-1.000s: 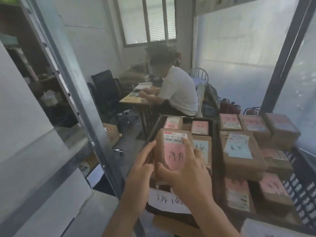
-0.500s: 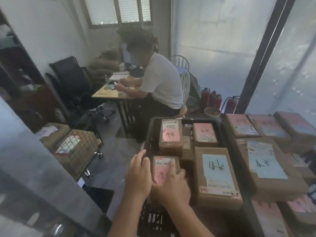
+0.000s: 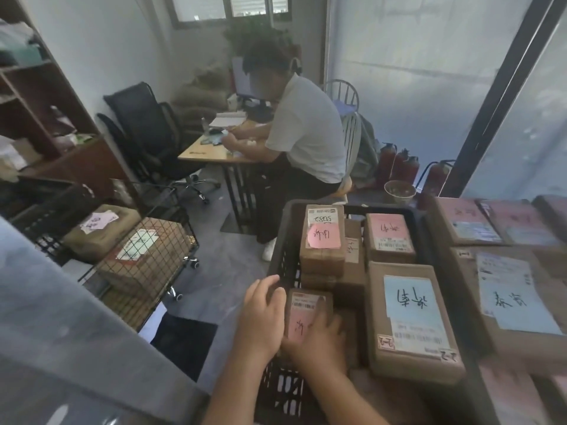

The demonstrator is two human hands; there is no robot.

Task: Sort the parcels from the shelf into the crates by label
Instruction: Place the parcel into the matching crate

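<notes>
head view, lower middle of the frame: small brown parcel [image 3: 308, 314] with a pink label sits down in the near left corner of the black crate [image 3: 283, 228], long axis running away from the camera. left hand [image 3: 260, 317] curls round its left edge, right hand [image 3: 319, 338] grips its near end, fingers wrapped over the label. both hands on it, neither nearer. just right of it lies a big blue-labelled box [image 3: 411, 320], pink-labelled parcels [image 3: 323, 237] further up. release looks like the next move
</notes>
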